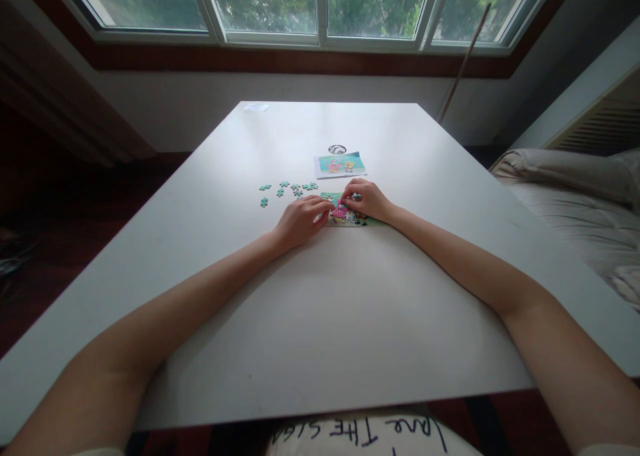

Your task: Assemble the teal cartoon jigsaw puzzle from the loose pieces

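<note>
A colourful jigsaw puzzle [345, 217] with a pink figure and green edges lies on the white table, partly covered by both hands. My left hand [303, 219] rests at its left edge, fingers bent and the thumb apart from the index finger, with nothing visible in the grasp. Over the puzzle's upper part, my right hand [369, 200] has its thumb and index finger pinched together; whatever they hold is too small to make out. Several loose teal jigsaw pieces [295, 187] are scattered to the left, beyond my left hand.
Behind the puzzle lies a picture card [340, 165] with pink and yellow figures. A small round dark-rimmed item [337, 149] sits beyond it. White paper or film [256, 107] lies at the far left corner of the table [340, 309]. A padded grey seat [565, 203] stands to the right.
</note>
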Motion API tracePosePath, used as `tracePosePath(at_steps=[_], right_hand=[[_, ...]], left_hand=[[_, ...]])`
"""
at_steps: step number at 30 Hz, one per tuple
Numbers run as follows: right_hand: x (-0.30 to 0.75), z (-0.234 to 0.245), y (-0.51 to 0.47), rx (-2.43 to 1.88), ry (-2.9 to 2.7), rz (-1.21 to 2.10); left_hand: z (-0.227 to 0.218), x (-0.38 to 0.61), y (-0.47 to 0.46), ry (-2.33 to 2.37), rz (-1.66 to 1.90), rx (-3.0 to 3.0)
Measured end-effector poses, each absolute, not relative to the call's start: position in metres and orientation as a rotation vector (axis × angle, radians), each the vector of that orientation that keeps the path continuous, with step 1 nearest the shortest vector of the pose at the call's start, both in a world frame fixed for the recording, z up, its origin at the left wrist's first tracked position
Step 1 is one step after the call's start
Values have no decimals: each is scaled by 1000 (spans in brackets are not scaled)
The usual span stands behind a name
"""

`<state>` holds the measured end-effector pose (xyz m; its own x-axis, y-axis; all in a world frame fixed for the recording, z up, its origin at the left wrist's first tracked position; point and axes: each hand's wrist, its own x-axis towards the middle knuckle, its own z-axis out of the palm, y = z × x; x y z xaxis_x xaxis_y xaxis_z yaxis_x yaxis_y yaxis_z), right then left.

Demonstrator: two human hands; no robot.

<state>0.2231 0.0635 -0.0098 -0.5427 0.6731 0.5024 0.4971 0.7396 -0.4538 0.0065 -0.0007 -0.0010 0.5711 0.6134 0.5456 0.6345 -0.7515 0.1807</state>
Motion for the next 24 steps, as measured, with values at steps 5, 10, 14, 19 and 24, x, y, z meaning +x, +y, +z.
tracePosePath(at_steps=[5, 10, 14, 19, 24], right_hand=[[223, -10, 63, -873, -2275, 329], [223, -9, 62, -879, -2289, 320], [222, -9, 62, -876, -2290, 329], [222, -10, 63, -884, -2292, 339], [224, -11, 64, -874, -2298, 340]], left_hand=[[-3, 4, 8, -1452, -973, -2554], [-8, 2, 16, -1659, -720, -2580], [-9, 1, 16, -1775, -558, -2541], [-8, -2, 17, -1735, -682, -2399], [-13, -5, 22, -1822, -737, -2328]])
